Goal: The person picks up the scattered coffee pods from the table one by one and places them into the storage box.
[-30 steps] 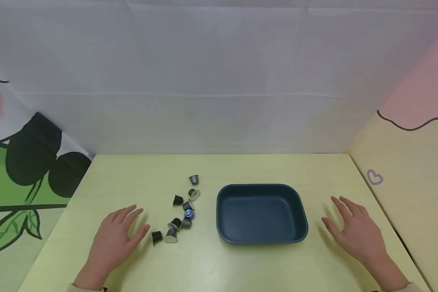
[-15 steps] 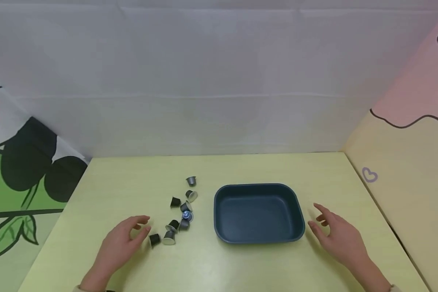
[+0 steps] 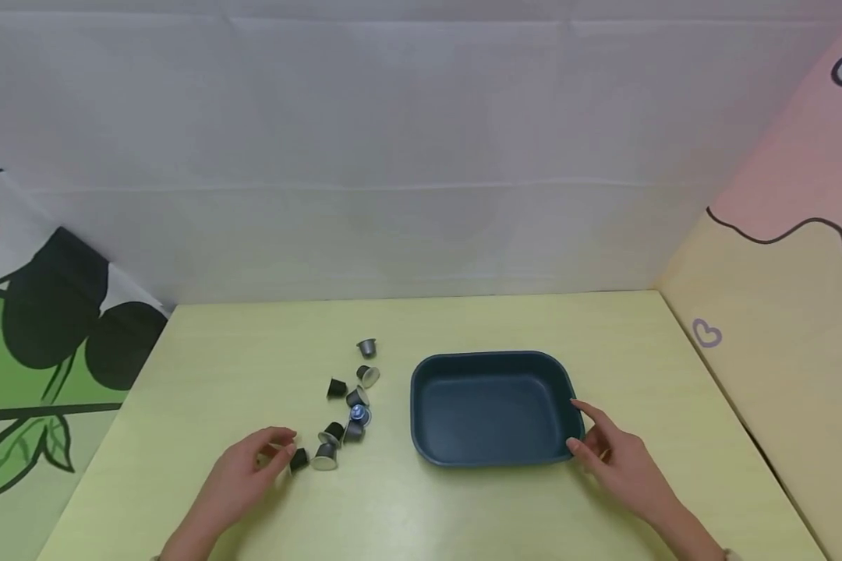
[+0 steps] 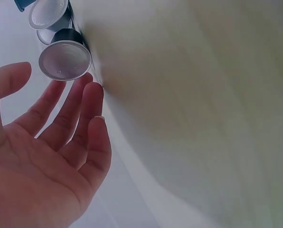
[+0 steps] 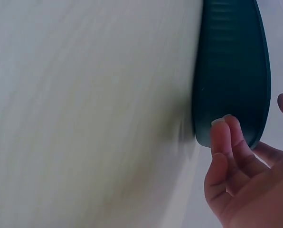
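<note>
My left hand [image 3: 242,475] is close beside the nearest black coffee capsule [image 3: 299,459], its fingers loosely bent. In the left wrist view, the fingertips [image 4: 88,80] are right at the edge of that capsule's pale lid [image 4: 65,61], and the thumb stands apart from it. My right hand [image 3: 624,467] is at the right end of a dark blue rectangular tray [image 3: 491,461]. Seen from the right wrist, two fingertips [image 5: 220,126] rest against the tray's outer wall [image 5: 234,71], while the thumb stands off beyond the rim. No capsule lies in the tray.
Several more capsules trail away from the left hand: a grey one [image 3: 325,456], a blue one [image 3: 359,414], a black one [image 3: 337,388] and a grey one [image 3: 368,347] farthest back. A white backdrop [image 3: 421,171] rises behind the yellow table [image 3: 505,514], with a panel [image 3: 779,335] along its right side.
My right hand has moved left and inward to reach the tray's right end. My left hand has shifted right to the nearest capsule, its fingers bending more. Tray and capsules stay in place.
</note>
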Demonstrator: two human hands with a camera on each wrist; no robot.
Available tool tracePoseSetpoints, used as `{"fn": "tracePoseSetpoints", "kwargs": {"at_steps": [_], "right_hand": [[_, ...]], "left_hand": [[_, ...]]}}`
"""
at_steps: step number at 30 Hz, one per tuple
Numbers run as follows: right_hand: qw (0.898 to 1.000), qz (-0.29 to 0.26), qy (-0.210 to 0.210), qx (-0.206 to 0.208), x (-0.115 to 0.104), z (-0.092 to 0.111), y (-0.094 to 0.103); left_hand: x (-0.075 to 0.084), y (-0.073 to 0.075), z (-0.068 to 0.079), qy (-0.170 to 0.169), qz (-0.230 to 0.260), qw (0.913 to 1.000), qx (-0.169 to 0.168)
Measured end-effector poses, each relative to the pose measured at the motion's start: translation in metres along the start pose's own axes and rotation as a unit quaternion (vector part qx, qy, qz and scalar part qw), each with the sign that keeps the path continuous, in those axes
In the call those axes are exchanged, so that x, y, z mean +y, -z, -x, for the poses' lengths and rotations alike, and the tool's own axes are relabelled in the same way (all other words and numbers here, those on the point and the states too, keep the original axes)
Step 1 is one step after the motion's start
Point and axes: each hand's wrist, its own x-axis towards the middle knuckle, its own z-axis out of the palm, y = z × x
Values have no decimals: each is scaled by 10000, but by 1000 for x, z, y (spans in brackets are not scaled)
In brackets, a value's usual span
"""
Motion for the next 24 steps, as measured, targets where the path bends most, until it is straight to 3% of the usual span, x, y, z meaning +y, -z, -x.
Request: {"fn": "tracePoseSetpoints", "kwargs": {"at_steps": [4,12,24], "right_hand": [[9993,-320,-117,-166,1,-1,-5],[9962,-445,-516,-550,2,-2,-8],[9877,-863,-973,-868,2,-2,-7]], "left_hand": [[1,0,2,-54,169,9998,-32],[1,-3,4,-553,436,9974,-134],[-4,-1,3,-424,266,9981,-348]]}}
